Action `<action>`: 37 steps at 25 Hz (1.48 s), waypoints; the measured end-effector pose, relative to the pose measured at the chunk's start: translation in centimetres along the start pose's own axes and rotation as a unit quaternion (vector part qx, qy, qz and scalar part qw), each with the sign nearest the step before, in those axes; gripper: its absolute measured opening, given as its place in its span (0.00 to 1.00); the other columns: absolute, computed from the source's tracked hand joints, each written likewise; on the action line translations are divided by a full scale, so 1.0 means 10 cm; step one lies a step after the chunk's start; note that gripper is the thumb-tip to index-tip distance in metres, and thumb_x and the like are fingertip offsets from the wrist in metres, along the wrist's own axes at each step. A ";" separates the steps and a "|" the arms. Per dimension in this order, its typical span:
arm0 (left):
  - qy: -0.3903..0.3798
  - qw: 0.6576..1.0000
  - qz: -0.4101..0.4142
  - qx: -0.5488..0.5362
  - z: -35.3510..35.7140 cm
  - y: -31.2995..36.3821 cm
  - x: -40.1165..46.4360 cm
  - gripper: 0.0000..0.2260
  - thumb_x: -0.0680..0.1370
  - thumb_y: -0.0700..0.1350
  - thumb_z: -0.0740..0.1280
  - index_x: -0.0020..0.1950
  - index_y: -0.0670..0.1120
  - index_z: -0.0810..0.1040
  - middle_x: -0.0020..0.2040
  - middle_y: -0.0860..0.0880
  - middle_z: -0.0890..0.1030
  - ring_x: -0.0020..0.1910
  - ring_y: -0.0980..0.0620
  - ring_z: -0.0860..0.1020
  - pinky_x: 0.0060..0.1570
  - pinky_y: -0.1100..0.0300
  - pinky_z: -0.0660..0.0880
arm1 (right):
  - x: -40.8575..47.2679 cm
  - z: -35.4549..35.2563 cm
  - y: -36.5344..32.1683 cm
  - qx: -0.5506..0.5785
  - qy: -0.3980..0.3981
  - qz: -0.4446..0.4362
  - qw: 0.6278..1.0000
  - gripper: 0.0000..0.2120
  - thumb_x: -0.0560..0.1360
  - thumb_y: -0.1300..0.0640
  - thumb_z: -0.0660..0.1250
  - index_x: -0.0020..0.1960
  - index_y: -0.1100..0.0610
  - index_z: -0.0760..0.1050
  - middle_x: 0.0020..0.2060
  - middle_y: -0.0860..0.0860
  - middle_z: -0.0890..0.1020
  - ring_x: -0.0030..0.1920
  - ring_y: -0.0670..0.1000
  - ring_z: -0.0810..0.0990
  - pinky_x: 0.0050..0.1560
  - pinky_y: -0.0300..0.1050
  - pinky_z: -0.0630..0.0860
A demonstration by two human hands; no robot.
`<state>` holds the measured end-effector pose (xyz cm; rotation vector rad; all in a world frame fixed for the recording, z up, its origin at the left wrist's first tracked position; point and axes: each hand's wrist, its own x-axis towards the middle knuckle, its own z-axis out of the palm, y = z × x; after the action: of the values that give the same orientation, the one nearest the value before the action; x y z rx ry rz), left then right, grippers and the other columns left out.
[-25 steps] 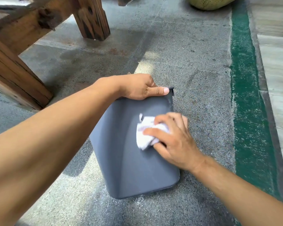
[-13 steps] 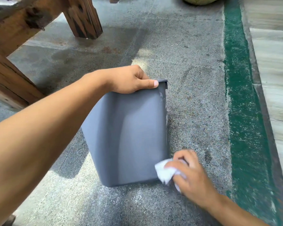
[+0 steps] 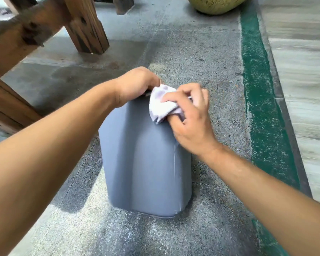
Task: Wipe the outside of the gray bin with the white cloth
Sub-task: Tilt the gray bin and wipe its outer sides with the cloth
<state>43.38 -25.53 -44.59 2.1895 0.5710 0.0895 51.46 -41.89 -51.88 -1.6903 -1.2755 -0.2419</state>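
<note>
The gray bin (image 3: 144, 163) stands on the speckled concrete floor, its near wall facing me. My left hand (image 3: 135, 85) grips the bin's far top rim, fingers curled over the edge. My right hand (image 3: 188, 119) holds the crumpled white cloth (image 3: 163, 105) and presses it against the upper right part of the bin, just below the rim. The cloth touches my left hand. The bin's opening is hidden behind both hands.
Wooden table legs (image 3: 85, 26) and a slanted beam (image 3: 9, 85) stand at the left and back. A green painted strip (image 3: 260, 100) runs along the floor at the right. A yellowish round pot (image 3: 216, 4) sits at the top edge.
My right hand has carried the cloth from the bin's lower right corner up to the top near the rim. The bin now stands more upright.
</note>
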 end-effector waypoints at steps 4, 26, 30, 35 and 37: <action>0.107 0.973 -0.070 -0.192 -0.06 -0.15 -0.06 0.13 0.65 0.49 0.69 0.38 0.39 0.77 0.35 0.40 0.73 0.35 0.43 0.68 0.40 0.51 0.63 | -0.05 0.08 -0.11 -0.034 -0.081 -0.027 0.996 0.15 0.69 0.58 0.65 0.53 0.49 0.84 0.53 0.53 0.77 0.53 0.59 0.73 0.54 0.62 0.72; 0.214 0.948 -0.111 -0.206 -0.29 -0.43 -0.33 0.13 0.70 0.50 0.77 0.40 0.39 0.87 0.38 0.43 0.86 0.37 0.46 0.81 0.45 0.54 0.75 | 0.44 0.14 -0.08 0.293 -0.020 0.263 0.919 0.11 0.68 0.62 0.62 0.46 0.53 0.80 0.44 0.57 0.79 0.44 0.48 0.75 0.47 0.43 0.71; 0.225 0.945 -0.113 -0.207 -0.30 -0.43 -0.38 0.22 0.68 0.50 0.79 0.46 0.30 0.83 0.42 0.37 0.84 0.40 0.45 0.79 0.46 0.52 0.74 | 0.22 0.40 -0.20 0.190 -0.127 0.134 0.964 0.15 0.70 0.59 0.64 0.53 0.50 0.83 0.46 0.49 0.75 0.51 0.50 0.76 0.57 0.39 0.71; 0.253 0.930 -0.162 -0.213 -0.42 -0.59 -0.44 0.14 0.64 0.50 0.80 0.40 0.40 0.87 0.45 0.38 0.87 0.45 0.35 0.86 0.56 0.45 0.81 | -0.82 0.07 -0.11 0.098 -0.217 -0.012 0.971 0.13 0.68 0.59 0.65 0.47 0.50 0.85 0.45 0.49 0.72 0.49 0.55 0.73 0.51 0.57 0.73; 0.276 0.921 -0.173 -0.214 -0.43 -0.63 -0.42 0.14 0.63 0.49 0.80 0.43 0.42 0.88 0.47 0.39 0.88 0.51 0.36 0.85 0.60 0.40 0.79 | -1.15 -0.07 -0.02 0.081 -0.227 0.000 0.971 0.14 0.67 0.61 0.65 0.47 0.50 0.85 0.45 0.49 0.71 0.49 0.54 0.71 0.49 0.54 0.73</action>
<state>36.18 -20.83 -46.09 1.5955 1.1277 0.5989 46.58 -49.66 -58.87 -1.6572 -1.5777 0.2609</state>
